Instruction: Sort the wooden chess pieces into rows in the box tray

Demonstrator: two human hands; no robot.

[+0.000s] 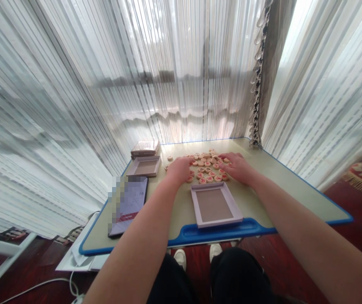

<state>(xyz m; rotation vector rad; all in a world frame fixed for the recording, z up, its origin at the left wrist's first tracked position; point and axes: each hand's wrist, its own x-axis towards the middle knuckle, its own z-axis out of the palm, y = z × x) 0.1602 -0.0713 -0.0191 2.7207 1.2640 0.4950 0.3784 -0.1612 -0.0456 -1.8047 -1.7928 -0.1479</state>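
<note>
Around the middle of the pale table [276,171], seen through the head camera, I have a loose spread of round wooden pieces [208,169] marked with characters. My left hand [180,170] curves against their nine o'clock side; its fingers are partly hidden, so I cannot tell whether it grips one. My right hand [238,169] rests at three o'clock, fingers parted and loose over the outer pieces. At six o'clock from the spread lies an open shallow box [215,205], near the table's blue edge. A second shallow box [144,168] sits at nine, beyond my left hand, with a tablet [133,207] at eight.
</note>
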